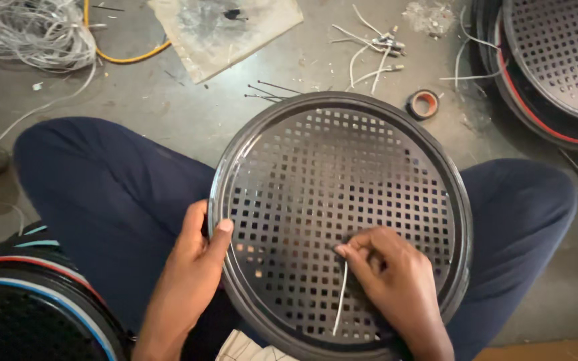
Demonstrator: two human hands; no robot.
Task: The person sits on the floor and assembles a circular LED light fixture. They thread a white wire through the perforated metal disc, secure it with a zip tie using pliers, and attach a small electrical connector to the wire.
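left hand [192, 264] gripping round black grille [342, 220] rim | right hand [393, 281] pinching white tie [340, 301] through hole | looks barely started, more grilles [556, 60] stacked far right

Perforated disc [340, 214] centre frame, on the lap.
Tape roll [423, 103] just above its upper right edge; wire coil [31, 30] upper left; stacked discs [556, 67] upper right, another stack [28, 301] lower left.

Workshop floor — wire coils [31, 30], tape roll [423, 103], stacked grilles [556, 60].
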